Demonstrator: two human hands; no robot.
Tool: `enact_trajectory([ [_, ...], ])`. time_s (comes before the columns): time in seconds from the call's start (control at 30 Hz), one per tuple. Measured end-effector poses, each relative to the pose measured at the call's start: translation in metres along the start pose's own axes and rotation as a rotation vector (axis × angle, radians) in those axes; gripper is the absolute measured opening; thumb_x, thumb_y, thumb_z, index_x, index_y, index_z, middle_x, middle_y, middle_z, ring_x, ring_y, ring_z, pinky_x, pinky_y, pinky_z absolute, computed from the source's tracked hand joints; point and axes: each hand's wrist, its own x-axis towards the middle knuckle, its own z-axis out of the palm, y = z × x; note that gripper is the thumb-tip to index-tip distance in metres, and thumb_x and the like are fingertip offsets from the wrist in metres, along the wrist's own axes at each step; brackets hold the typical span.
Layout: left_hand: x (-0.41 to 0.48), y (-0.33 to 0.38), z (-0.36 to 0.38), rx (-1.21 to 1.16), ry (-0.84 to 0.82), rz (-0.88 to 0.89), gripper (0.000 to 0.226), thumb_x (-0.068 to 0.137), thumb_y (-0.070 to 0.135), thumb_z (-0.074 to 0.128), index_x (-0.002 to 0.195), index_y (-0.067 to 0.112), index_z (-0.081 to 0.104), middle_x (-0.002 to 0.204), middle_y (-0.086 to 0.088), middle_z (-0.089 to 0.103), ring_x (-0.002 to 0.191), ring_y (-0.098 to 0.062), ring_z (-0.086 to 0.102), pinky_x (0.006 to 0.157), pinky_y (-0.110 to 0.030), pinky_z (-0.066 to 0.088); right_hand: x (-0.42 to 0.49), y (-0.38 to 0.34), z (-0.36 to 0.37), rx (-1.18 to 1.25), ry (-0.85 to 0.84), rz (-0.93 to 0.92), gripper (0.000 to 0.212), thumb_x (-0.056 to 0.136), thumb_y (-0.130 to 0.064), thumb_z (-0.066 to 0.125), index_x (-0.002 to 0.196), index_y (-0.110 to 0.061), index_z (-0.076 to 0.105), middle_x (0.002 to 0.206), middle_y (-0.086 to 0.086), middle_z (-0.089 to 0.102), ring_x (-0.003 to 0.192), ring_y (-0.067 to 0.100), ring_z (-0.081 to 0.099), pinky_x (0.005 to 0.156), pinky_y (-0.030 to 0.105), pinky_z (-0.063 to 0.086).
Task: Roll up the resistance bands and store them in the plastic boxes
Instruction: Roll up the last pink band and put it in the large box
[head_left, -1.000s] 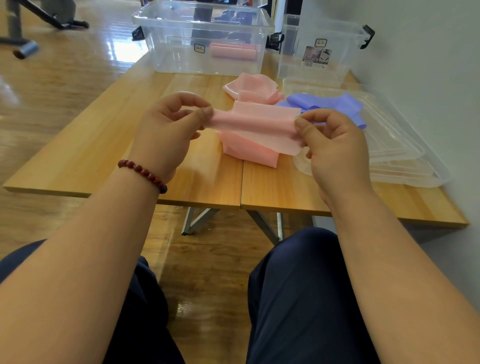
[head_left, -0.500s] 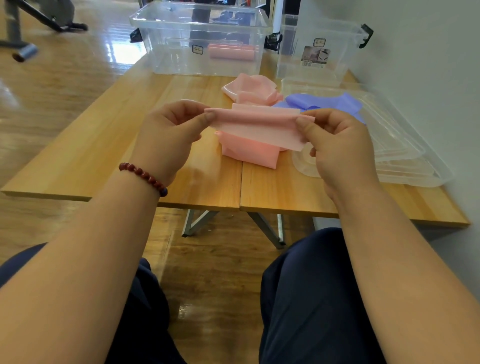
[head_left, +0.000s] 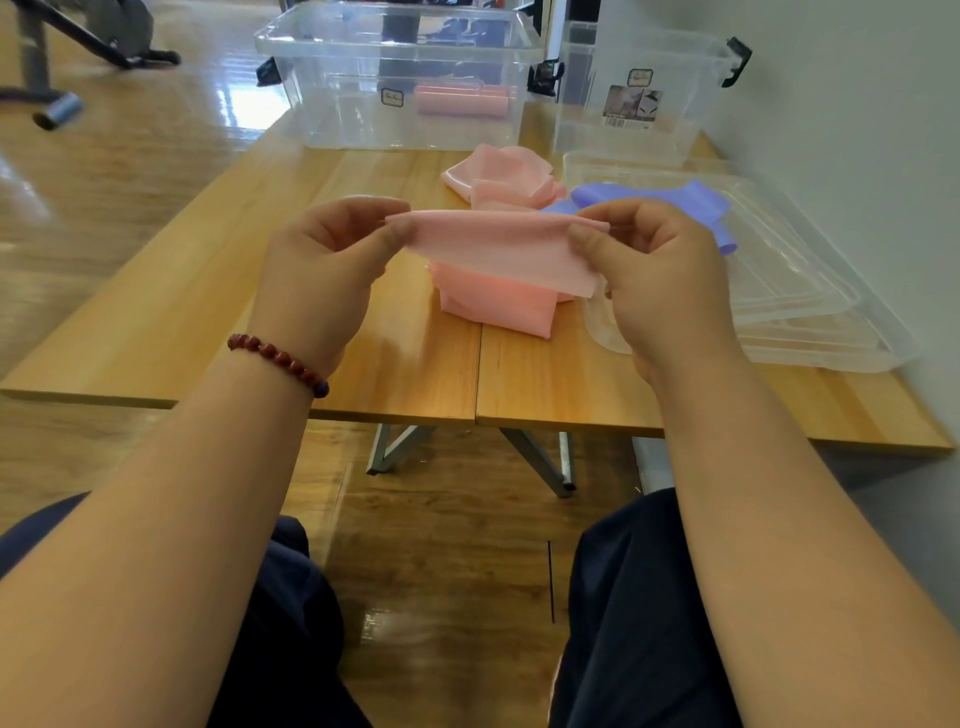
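Observation:
A pink resistance band (head_left: 498, 244) is stretched between my hands above the wooden table (head_left: 156, 312). My left hand (head_left: 322, 270) pinches its left end and my right hand (head_left: 660, 270) pinches its right end. The rest of this band hangs down in folds onto the table (head_left: 498, 306). A second pink band (head_left: 498, 174) lies crumpled further back. Beside it a purple band (head_left: 675, 200) rests partly on clear lids. One rolled pink band (head_left: 460, 100) lies inside the large clear box (head_left: 332, 78) at the back. A smaller clear box (head_left: 675, 67) stands to its right.
Stacked clear plastic lids (head_left: 789, 291) cover the table's right side near the white wall. The table's front edge is close to my knees. Exercise equipment (head_left: 78, 41) stands on the wooden floor at the far left.
Both hands have turned the band's top edge over toward me, and the held strip now sits slightly higher and narrower than a second ago.

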Motion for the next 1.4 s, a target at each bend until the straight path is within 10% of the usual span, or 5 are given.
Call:
enact_trajectory([
  [0.43,0.0,-0.002,0.009,-0.008,0.002,0.01,0.012,0.09,0.024,0.068,0.093,0.036,0.065,0.084,0.013,0.07,0.085,-0.001,0.065,0.079,-0.023,0.055,-0.002,0.007,-0.01,-0.072,0.056,-0.037,0.014,0.094,-0.023,0.066,0.085,-0.034,0.061,0.072,-0.004,0.065,0.06,-0.001,0.054,0.062,0.02,0.047],
  [0.63,-0.001,-0.002,0.008,-0.021,-0.005,-0.01,0.007,0.089,0.025,0.069,0.091,0.032,0.07,0.092,0.014,0.069,0.09,0.0,0.064,0.079,-0.019,0.054,-0.004,0.011,-0.013,-0.054,-0.013,0.01,0.015,0.088,-0.022,0.072,0.1,-0.029,0.067,0.093,-0.009,0.068,0.083,-0.002,0.064,0.073,0.014,0.053],
  [1.03,-0.004,-0.003,0.01,-0.003,-0.013,0.012,0.004,0.089,0.033,0.068,0.086,0.035,0.07,0.083,0.016,0.069,0.089,-0.009,0.064,0.083,-0.028,0.057,-0.007,0.012,-0.016,-0.087,0.024,-0.061,0.007,0.095,-0.025,0.064,0.093,-0.029,0.059,0.067,-0.007,0.063,0.054,-0.002,0.049,0.057,0.013,0.04],
  [1.4,-0.005,0.001,0.009,-0.034,-0.034,0.017,0.014,0.088,0.023,0.069,0.1,0.031,0.07,0.095,0.017,0.07,0.092,0.002,0.065,0.082,-0.019,0.055,-0.009,0.011,-0.018,-0.026,-0.013,-0.028,0.01,0.09,-0.022,0.07,0.098,-0.029,0.069,0.088,-0.013,0.071,0.081,-0.003,0.064,0.068,0.013,0.048],
])
